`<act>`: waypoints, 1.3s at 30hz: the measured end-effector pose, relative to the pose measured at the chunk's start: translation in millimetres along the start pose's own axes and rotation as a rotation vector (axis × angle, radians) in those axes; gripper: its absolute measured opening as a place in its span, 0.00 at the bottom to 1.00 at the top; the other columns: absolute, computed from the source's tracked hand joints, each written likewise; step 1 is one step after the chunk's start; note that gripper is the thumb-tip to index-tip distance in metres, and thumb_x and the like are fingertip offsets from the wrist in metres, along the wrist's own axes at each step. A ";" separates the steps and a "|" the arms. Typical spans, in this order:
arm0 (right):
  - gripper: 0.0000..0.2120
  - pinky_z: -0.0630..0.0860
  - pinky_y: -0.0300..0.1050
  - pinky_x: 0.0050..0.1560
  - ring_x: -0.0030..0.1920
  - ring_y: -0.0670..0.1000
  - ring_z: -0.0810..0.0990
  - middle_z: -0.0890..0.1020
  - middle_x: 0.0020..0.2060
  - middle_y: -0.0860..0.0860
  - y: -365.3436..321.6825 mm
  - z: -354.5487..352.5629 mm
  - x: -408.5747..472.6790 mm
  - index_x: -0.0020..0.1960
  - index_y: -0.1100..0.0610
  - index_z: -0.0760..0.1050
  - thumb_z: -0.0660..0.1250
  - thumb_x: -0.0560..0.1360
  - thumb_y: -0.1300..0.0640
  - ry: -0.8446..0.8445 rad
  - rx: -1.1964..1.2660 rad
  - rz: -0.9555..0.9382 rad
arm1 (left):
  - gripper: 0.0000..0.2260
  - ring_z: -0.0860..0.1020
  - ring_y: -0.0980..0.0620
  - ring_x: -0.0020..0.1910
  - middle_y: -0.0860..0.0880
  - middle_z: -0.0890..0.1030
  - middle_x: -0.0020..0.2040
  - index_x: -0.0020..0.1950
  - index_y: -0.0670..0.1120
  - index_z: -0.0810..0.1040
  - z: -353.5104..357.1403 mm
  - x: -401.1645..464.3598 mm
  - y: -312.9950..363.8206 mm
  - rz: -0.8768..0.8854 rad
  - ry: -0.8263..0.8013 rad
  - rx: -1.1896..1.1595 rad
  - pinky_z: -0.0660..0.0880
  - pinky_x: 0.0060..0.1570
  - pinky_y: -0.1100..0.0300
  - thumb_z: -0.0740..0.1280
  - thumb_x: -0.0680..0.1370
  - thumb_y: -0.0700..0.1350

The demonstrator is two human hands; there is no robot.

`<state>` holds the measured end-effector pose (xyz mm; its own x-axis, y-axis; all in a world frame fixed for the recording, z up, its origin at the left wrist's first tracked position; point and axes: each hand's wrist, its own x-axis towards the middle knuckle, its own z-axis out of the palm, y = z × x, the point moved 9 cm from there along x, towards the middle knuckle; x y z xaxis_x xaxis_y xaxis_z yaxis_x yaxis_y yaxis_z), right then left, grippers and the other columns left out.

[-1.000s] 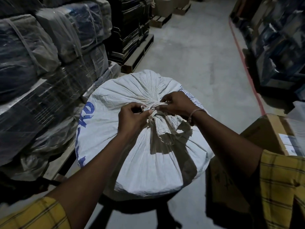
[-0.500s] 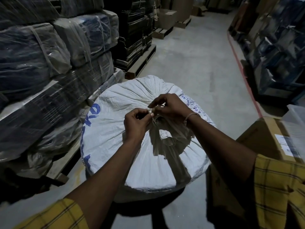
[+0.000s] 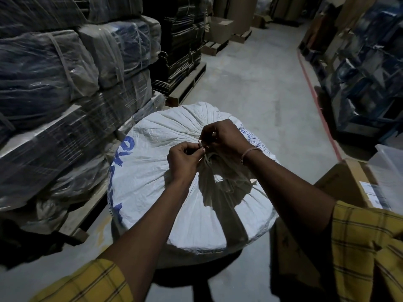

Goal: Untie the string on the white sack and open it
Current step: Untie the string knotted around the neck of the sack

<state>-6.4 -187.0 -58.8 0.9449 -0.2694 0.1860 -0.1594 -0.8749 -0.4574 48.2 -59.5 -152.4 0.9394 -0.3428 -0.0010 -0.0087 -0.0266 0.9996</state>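
A full white sack (image 3: 152, 171) with blue lettering stands on the concrete floor in front of me. Its mouth is gathered into a bunched neck (image 3: 220, 182) tied with pale string (image 3: 204, 150). My left hand (image 3: 183, 161) pinches the string at the knot with thumb and forefinger. My right hand (image 3: 224, 137) meets it from the far side, its fingertips closed on the same knot. The loose neck fabric hangs toward me below both hands. The knot itself is mostly hidden by my fingers.
Plastic-wrapped bundles (image 3: 54, 83) are stacked on pallets close on the left. A cardboard box (image 3: 349, 182) and a clear plastic bin (image 3: 390, 158) sit at the right. A concrete aisle (image 3: 261, 83) with a red floor line (image 3: 316, 101) runs ahead; shelves (image 3: 370, 62) line its right side.
Both hands have stayed at the knot, the fingers shifting their pinch on the string. The camera has tilted up, so more of the aisle shows.
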 end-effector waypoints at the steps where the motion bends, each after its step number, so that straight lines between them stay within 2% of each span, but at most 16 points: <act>1: 0.05 0.82 0.52 0.43 0.40 0.49 0.84 0.85 0.35 0.48 -3.9 1.2 0.7 0.41 0.52 0.84 0.72 0.66 0.59 -0.008 -0.047 -0.024 | 0.05 0.85 0.52 0.39 0.47 0.88 0.39 0.43 0.42 0.87 0.3 0.1 0.3 0.011 -0.002 0.012 0.84 0.46 0.52 0.80 0.70 0.40; 5: 0.07 0.73 0.48 0.34 0.35 0.53 0.77 0.78 0.33 0.46 -25.1 4.3 2.0 0.40 0.52 0.78 0.71 0.65 0.62 -0.041 -0.255 -0.155 | 0.03 0.87 0.49 0.44 0.49 0.88 0.40 0.45 0.43 0.88 1.4 0.8 5.4 0.039 -0.031 0.100 0.84 0.51 0.49 0.78 0.72 0.40; 9: 0.05 0.63 0.45 0.34 0.35 0.55 0.72 0.80 0.39 0.52 -41.2 0.1 2.4 0.44 0.54 0.78 0.71 0.69 0.59 -0.034 -0.395 -0.241 | 0.06 0.86 0.51 0.45 0.50 0.89 0.42 0.47 0.45 0.89 0.5 1.5 9.0 0.046 -0.063 0.141 0.83 0.53 0.50 0.76 0.72 0.37; 11: 0.08 0.64 0.46 0.33 0.35 0.56 0.73 0.80 0.41 0.52 -45.1 -3.1 4.1 0.44 0.54 0.78 0.68 0.68 0.64 -0.039 -0.415 -0.252 | 0.08 0.87 0.50 0.45 0.49 0.89 0.43 0.47 0.45 0.89 0.2 2.2 6.9 0.046 -0.068 0.151 0.83 0.54 0.50 0.75 0.72 0.35; 13: 0.13 0.69 0.48 0.34 0.39 0.57 0.78 0.80 0.43 0.51 -47.2 -8.4 7.6 0.43 0.53 0.81 0.65 0.66 0.69 -0.050 -0.405 -0.264 | 0.09 0.87 0.50 0.46 0.49 0.89 0.44 0.49 0.45 0.89 0.8 0.8 4.8 0.042 -0.076 0.149 0.84 0.55 0.50 0.74 0.72 0.34; 15: 0.14 0.75 0.49 0.38 0.43 0.55 0.81 0.82 0.45 0.50 -48.5 -15.3 13.3 0.43 0.52 0.84 0.68 0.68 0.69 -0.052 -0.373 -0.256 | 0.10 0.87 0.50 0.46 0.49 0.89 0.44 0.49 0.44 0.89 0.3 -0.8 3.8 0.039 -0.069 0.132 0.84 0.55 0.51 0.73 0.72 0.33; 19: 0.12 0.77 0.45 0.43 0.45 0.53 0.83 0.85 0.44 0.51 -58.2 -13.3 21.8 0.44 0.53 0.88 0.74 0.70 0.69 -0.066 -0.239 -0.226 | 0.14 0.86 0.47 0.48 0.46 0.89 0.45 0.49 0.42 0.88 0.5 0.5 3.4 0.021 -0.040 0.130 0.82 0.55 0.55 0.67 0.74 0.28; 22: 0.13 0.80 0.43 0.49 0.45 0.50 0.86 0.88 0.42 0.52 -58.4 -8.3 19.5 0.47 0.56 0.88 0.72 0.70 0.70 -0.134 -0.114 -0.136 | 0.16 0.86 0.46 0.49 0.45 0.88 0.47 0.50 0.38 0.87 1.1 2.8 2.1 0.008 -0.023 0.105 0.81 0.54 0.56 0.62 0.75 0.26; 24: 0.16 0.81 0.40 0.52 0.47 0.49 0.87 0.89 0.44 0.53 -52.8 -10.2 14.2 0.54 0.57 0.87 0.69 0.70 0.71 -0.160 0.043 -0.068 | 0.15 0.85 0.45 0.49 0.44 0.88 0.47 0.49 0.39 0.87 0.2 2.4 1.7 0.005 -0.003 0.087 0.81 0.55 0.54 0.63 0.75 0.26; 26: 0.23 0.81 0.45 0.57 0.53 0.53 0.87 0.88 0.49 0.56 -42.4 -15.2 7.3 0.63 0.58 0.82 0.66 0.71 0.71 -0.112 0.301 0.026 | 0.12 0.86 0.47 0.47 0.46 0.88 0.44 0.47 0.41 0.87 0.3 2.5 0.7 0.017 -0.005 0.055 0.83 0.55 0.50 0.66 0.74 0.28; 28: 0.25 0.81 0.50 0.60 0.55 0.54 0.86 0.87 0.53 0.58 -26.2 -23.1 -2.2 0.67 0.59 0.78 0.64 0.72 0.72 0.059 0.460 0.144 | 0.07 0.84 0.49 0.43 0.47 0.87 0.41 0.43 0.43 0.86 1.7 2.7 -0.2 0.022 -0.011 -0.001 0.83 0.55 0.48 0.72 0.74 0.32; 31: 0.17 0.84 0.52 0.53 0.46 0.53 0.88 0.87 0.47 0.56 -7.2 -28.7 -25.5 0.58 0.61 0.81 0.64 0.72 0.71 0.327 0.390 0.280 | 0.07 0.82 0.50 0.39 0.45 0.86 0.38 0.38 0.46 0.84 4.0 4.9 -7.3 -0.029 -0.016 -0.124 0.83 0.50 0.44 0.80 0.71 0.42; 34: 0.08 0.77 0.31 0.42 0.41 0.51 0.84 0.87 0.41 0.55 -1.6 -20.4 -46.3 0.48 0.60 0.83 0.69 0.70 0.65 0.363 0.227 0.343 | 0.08 0.83 0.49 0.37 0.42 0.87 0.38 0.38 0.43 0.84 6.1 2.9 -6.5 -0.061 -0.018 -0.186 0.83 0.46 0.44 0.81 0.72 0.42; 35: 0.06 0.74 0.31 0.39 0.41 0.51 0.83 0.87 0.40 0.54 -1.6 -13.6 -50.3 0.46 0.59 0.83 0.71 0.69 0.63 0.325 0.168 0.351 | 0.07 0.83 0.49 0.37 0.41 0.87 0.38 0.39 0.42 0.84 6.9 3.0 -7.5 -0.071 -0.019 -0.204 0.83 0.45 0.45 0.81 0.72 0.41; 37: 0.04 0.77 0.43 0.42 0.42 0.55 0.84 0.86 0.38 0.55 -0.1 1.1 -55.5 0.43 0.59 0.84 0.72 0.69 0.59 0.257 0.091 0.355 | 0.07 0.83 0.48 0.37 0.41 0.87 0.38 0.38 0.44 0.84 7.7 3.1 -7.7 -0.088 -0.024 -0.231 0.83 0.46 0.43 0.81 0.71 0.42; 39: 0.06 0.78 0.49 0.43 0.43 0.58 0.84 0.86 0.38 0.55 2.8 9.2 -59.7 0.42 0.58 0.84 0.72 0.70 0.56 0.264 0.028 0.367 | 0.09 0.83 0.46 0.38 0.39 0.87 0.38 0.37 0.45 0.85 8.5 3.4 -8.5 -0.109 -0.028 -0.258 0.83 0.46 0.41 0.82 0.68 0.47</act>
<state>-60.6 -169.7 -79.2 0.7213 -0.6565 0.2210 -0.4588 -0.6918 -0.5576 48.6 -68.4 -161.2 0.9202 -0.3769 -0.1060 0.1828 0.1743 0.9676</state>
